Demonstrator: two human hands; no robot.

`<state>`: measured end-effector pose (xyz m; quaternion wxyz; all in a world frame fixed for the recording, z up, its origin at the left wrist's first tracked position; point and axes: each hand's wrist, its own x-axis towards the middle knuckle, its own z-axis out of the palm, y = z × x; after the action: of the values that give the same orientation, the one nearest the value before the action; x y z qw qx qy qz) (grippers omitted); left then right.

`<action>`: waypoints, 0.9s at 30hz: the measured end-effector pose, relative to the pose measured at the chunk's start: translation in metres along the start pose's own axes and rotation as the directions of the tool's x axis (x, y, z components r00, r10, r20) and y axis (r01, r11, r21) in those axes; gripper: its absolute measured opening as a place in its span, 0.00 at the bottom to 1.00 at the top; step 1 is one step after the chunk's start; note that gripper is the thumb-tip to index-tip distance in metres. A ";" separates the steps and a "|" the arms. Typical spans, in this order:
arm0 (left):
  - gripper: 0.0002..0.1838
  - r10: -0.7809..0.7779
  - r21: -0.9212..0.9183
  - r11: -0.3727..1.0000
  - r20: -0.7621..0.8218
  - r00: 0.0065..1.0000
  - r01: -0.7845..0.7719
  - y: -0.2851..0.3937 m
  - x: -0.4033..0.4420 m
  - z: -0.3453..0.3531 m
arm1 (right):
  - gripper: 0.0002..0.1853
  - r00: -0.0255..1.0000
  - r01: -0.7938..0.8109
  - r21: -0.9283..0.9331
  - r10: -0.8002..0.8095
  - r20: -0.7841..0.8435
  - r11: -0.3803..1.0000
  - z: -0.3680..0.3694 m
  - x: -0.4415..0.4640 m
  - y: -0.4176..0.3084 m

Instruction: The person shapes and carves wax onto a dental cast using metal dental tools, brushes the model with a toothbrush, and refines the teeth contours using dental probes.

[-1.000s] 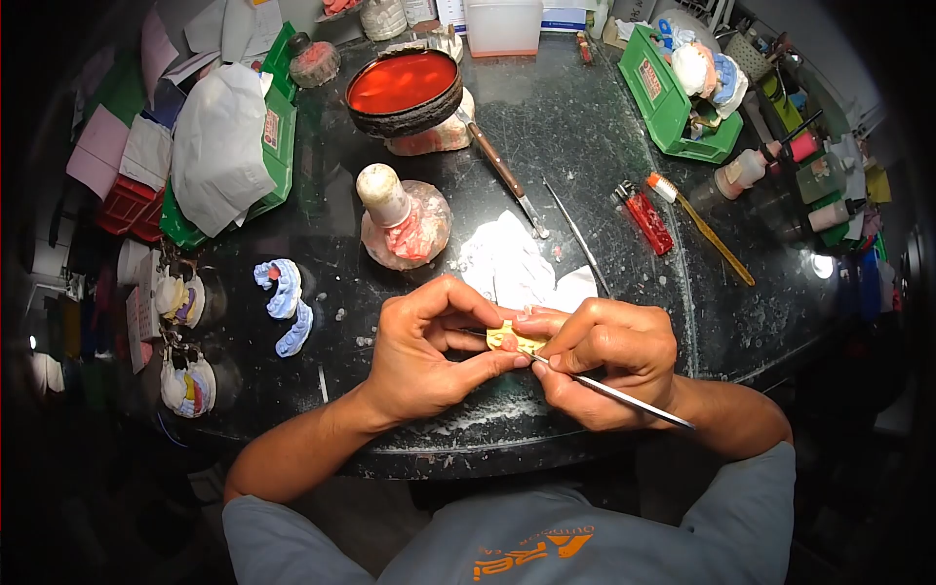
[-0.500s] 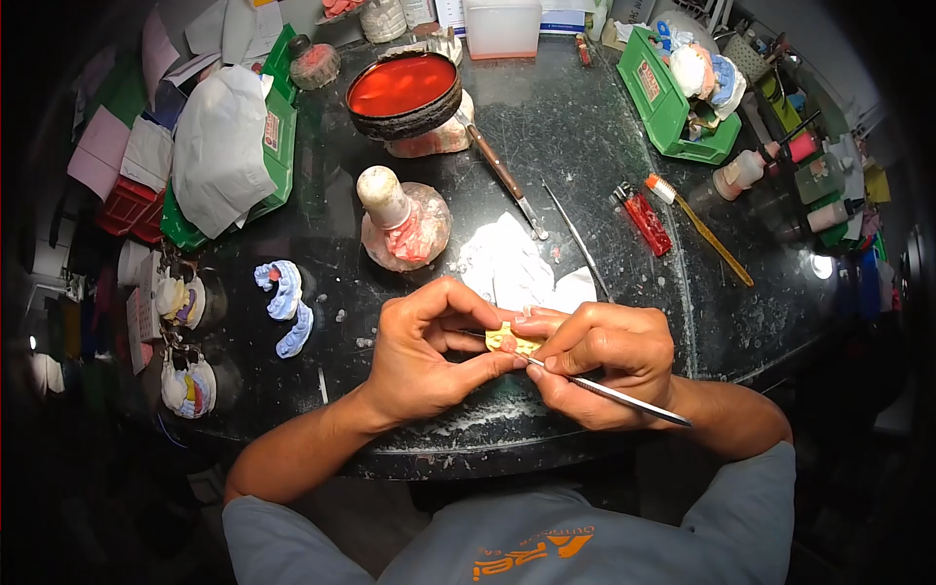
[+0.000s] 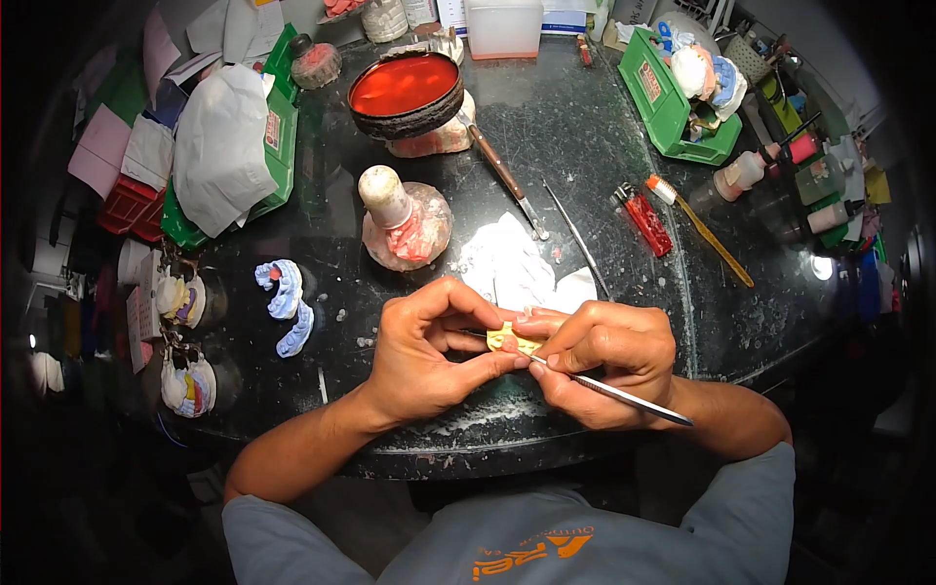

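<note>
My left hand (image 3: 434, 341) is closed around one side of a small yellow dental cast (image 3: 498, 341), thumb below and fingers above. A pink wax-like patch (image 3: 510, 344) sits on the cast. In my right hand (image 3: 614, 356) a slim metal dental carving tool (image 3: 624, 395) is gripped like a pen. Its tip points at the cast near my left thumb; whether it touches is hidden by the fingers. Some of my right fingers rest against the far side of the cast. Just beyond the hands lies a crumpled white cloth or tissue (image 3: 507, 263).
A pan of red wax (image 3: 405, 90) stands at the back, near a flask-like burner (image 3: 405, 229). Blue dental casts (image 3: 283, 292) lie left. A metal tool (image 3: 577, 239), a red lighter (image 3: 647, 224) and a toothbrush (image 3: 702, 232) lie right. Green bins (image 3: 673, 107) flank the bench.
</note>
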<state>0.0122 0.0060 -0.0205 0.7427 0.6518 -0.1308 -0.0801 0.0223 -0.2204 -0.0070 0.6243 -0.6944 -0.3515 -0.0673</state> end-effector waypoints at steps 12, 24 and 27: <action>0.16 0.062 -0.035 0.998 0.031 0.998 -0.061 -0.006 0.000 -0.004 | 0.08 1.000 0.028 0.007 -0.028 0.007 1.000 0.001 0.000 0.001; 0.16 0.105 -0.026 0.994 0.055 0.993 -0.104 -0.006 -0.001 -0.004 | 0.09 0.994 0.096 0.009 -0.097 0.050 0.995 -0.002 -0.002 0.004; 0.16 0.121 -0.014 0.993 0.059 0.991 -0.121 -0.006 -0.001 -0.004 | 0.09 0.993 0.096 -0.001 -0.096 0.062 0.995 -0.002 -0.002 0.003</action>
<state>0.0131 0.0092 -0.0267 0.7454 0.6360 -0.1919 -0.0550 0.0230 -0.2230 -0.0101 0.6076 -0.6798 -0.4035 -0.0763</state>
